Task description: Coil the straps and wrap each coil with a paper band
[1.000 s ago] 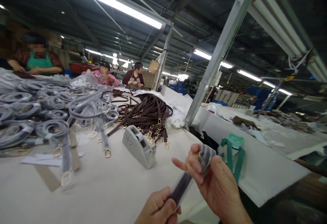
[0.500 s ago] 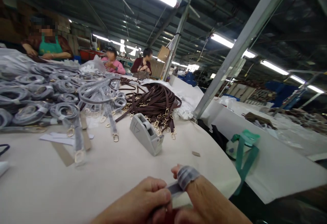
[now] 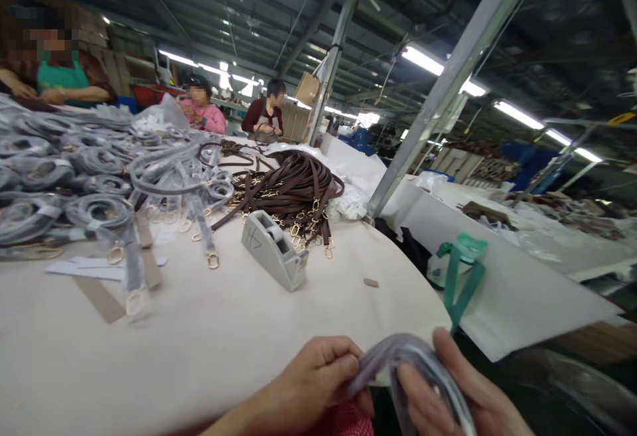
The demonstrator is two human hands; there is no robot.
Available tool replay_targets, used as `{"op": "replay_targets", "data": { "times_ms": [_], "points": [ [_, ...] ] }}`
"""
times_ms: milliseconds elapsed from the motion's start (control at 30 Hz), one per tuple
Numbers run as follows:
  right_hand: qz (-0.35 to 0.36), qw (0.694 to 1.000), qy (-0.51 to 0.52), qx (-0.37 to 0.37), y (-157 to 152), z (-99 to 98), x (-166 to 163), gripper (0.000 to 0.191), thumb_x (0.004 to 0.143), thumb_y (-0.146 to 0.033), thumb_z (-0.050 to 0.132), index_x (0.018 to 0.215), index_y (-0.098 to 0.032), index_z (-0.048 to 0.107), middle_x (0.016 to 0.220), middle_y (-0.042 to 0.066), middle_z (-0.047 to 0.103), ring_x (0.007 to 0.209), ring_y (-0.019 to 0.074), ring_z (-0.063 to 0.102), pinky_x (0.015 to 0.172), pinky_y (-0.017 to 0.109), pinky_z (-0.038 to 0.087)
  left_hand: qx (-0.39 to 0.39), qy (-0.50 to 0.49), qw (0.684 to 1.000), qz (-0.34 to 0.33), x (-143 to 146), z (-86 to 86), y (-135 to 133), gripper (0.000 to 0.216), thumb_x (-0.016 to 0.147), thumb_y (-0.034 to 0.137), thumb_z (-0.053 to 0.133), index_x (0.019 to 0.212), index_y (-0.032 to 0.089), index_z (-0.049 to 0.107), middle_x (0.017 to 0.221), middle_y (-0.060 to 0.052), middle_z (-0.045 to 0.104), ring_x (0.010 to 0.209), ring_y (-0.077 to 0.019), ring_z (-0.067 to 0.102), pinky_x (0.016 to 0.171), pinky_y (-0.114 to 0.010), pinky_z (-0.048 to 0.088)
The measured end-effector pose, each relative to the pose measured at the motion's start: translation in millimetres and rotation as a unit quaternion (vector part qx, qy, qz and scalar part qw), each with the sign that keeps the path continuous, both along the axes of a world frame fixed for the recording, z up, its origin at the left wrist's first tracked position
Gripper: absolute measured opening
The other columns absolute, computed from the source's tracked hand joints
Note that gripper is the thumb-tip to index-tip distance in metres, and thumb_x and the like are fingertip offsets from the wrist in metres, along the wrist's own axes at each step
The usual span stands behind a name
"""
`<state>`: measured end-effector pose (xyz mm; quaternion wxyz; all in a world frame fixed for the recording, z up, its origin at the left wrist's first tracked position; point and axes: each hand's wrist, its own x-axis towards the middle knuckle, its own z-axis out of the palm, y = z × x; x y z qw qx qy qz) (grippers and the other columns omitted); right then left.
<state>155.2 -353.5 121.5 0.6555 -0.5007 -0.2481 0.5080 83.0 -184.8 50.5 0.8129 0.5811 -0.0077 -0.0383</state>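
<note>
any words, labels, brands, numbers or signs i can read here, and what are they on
"H": handwritten on the grey tape dispenser; the angular mark beside it, perhaps "7" or "4", is unclear.
Green apron: any print is too small and blurred to read.
No other readable text.

Left hand (image 3: 328,376) plus right hand (image 3: 482,393): two
Held wrapped strap (image 3: 401,343): one
Tape dispenser (image 3: 269,258): one
Brown straps (image 3: 293,184), far middle: one heap, too tangled to count
Wrapped coils (image 3: 92,221), left: more than ten, overlapping
White paper strips (image 3: 87,269), near left: two
Tan strips (image 3: 102,300), near left: two
Tan scrap (image 3: 371,283), right of tape dispenser: one
Co-workers (image 3: 262,117), far: three
Slanted posts (image 3: 448,94): two
</note>
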Motion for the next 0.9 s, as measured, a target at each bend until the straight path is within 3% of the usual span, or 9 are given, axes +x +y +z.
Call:
{"op": "replay_targets", "data": {
  "times_ms": [133, 200, 300, 367, 533, 633, 700, 767, 900],
  "points": [
    [-0.037, 0.977, 0.147, 0.151, 16.3, 37.8, -0.9, 0.048, 0.093, -0.061, 0.050, 0.082, -0.018, 0.069, 0.045, -0.011, 0.030, 0.031, 0.0024, 0.017, 0.043, 0.013, 0.045, -0.039, -0.036, 0.991, 0.121, 9.4, -6.4, -14.1, 0.043, 0.087, 0.059, 0.046, 0.100, 0.019, 0.051, 0.060, 0.006, 0.045, 0.050, -0.0111, 0.037, 0.048, -0.021, 0.026],
    [-0.069, 0.977, 0.102, 0.174, 22.2, 52.5, 1.5, 0.044, 0.091, -0.059, 0.055, 0.091, -0.017, 0.071, 0.054, -0.009, 0.038, 0.035, 0.0024, 0.022, 0.056, 0.019, 0.053, 0.062, -0.122, 0.978, 0.158, 11.7, -5.2, -11.8, 0.038, 0.087, 0.050, 0.053, 0.109, 0.019, 0.052, 0.071, 0.004, 0.047, 0.062, -0.0130, 0.042, 0.057, -0.022, 0.032],
    [-0.112, 0.975, -0.031, 0.189, 26.8, 59.8, 7.0, 0.063, 0.083, -0.074, 0.051, 0.101, -0.017, 0.071, 0.063, -0.003, 0.050, 0.045, 0.0077, 0.043, 0.071, 0.032, 0.058, 0.243, -0.183, 0.944, 0.129, 12.6, -5.3, -7.8, 0.020, 0.091, 0.037, 0.049, 0.086, 0.019, 0.056, 0.075, 0.000, 0.050, 0.070, -0.0151, 0.044, 0.067, -0.026, 0.034],
    [-0.144, 0.960, -0.137, 0.199, 26.7, 55.3, 13.8, 0.073, 0.076, -0.084, 0.048, 0.103, -0.019, 0.071, 0.068, -0.001, 0.057, 0.054, 0.0134, 0.054, 0.086, 0.043, 0.055, 0.263, -0.173, 0.946, 0.081, 10.0, -8.4, -6.4, 0.032, 0.094, 0.040, 0.041, 0.073, 0.019, 0.052, 0.069, 0.001, 0.047, 0.066, -0.0141, 0.042, 0.065, -0.026, 0.032],
    [-0.147, 0.841, -0.500, 0.146, 19.8, 20.4, 50.7, 0.080, 0.065, -0.079, 0.067, 0.122, -0.024, 0.058, 0.085, 0.001, 0.064, 0.077, 0.0225, 0.063, 0.114, 0.057, 0.029, -0.001, -0.019, 0.994, -0.109, -10.6, -17.5, 0.9, 0.058, 0.081, 0.070, 0.053, 0.066, 0.015, 0.059, 0.056, 0.003, 0.047, 0.049, -0.0083, 0.035, 0.048, -0.021, 0.024],
    [-0.043, 0.710, -0.699, 0.074, 19.6, -2.8, 70.4, 0.095, 0.053, -0.066, 0.084, 0.128, -0.017, 0.054, 0.102, 0.011, 0.065, 0.105, 0.0355, 0.061, 0.111, 0.060, 0.030, -0.128, 0.053, 0.982, -0.131, -27.2, -12.2, 11.8, 0.064, 0.064, 0.076, 0.067, 0.061, 0.012, 0.063, 0.050, 0.002, 0.051, 0.042, -0.0065, 0.037, 0.042, -0.020, 0.019],
    [0.018, 0.671, -0.741, -0.004, 21.4, -12.2, 70.6, 0.081, 0.063, -0.064, 0.079, 0.122, -0.012, 0.059, 0.107, 0.018, 0.066, 0.110, 0.0396, 0.059, 0.105, 0.060, 0.038, -0.155, 0.073, 0.977, -0.128, -37.3, -1.0, 24.9, 0.062, 0.059, 0.074, 0.072, 0.057, 0.012, 0.063, 0.045, 0.002, 0.051, 0.036, -0.0058, 0.036, 0.038, -0.019, 0.017],
    [0.083, 0.712, -0.690, -0.099, 20.9, -15.8, 59.2, 0.057, 0.078, -0.060, 0.068, 0.106, -0.011, 0.067, 0.103, 0.020, 0.067, 0.103, 0.0379, 0.061, 0.097, 0.057, 0.045, -0.142, 0.075, 0.980, -0.122, -44.0, 13.7, 44.3, 0.055, 0.062, 0.067, 0.074, 0.058, 0.013, 0.063, 0.039, 0.004, 0.047, 0.031, -0.0054, 0.032, 0.034, -0.019, 0.016],
    [0.213, 0.881, -0.371, -0.203, 4.0, -9.5, 21.1, 0.028, 0.091, -0.045, 0.060, 0.095, -0.019, 0.068, 0.103, 0.009, 0.067, 0.097, 0.0260, 0.063, 0.088, 0.043, 0.053, -0.008, 0.035, 0.998, -0.042, -38.3, 33.0, 86.1, 0.033, 0.060, 0.039, 0.083, 0.064, 0.016, 0.060, 0.041, 0.010, 0.044, 0.033, -0.0040, 0.029, 0.034, -0.017, 0.017]
  ]
}}
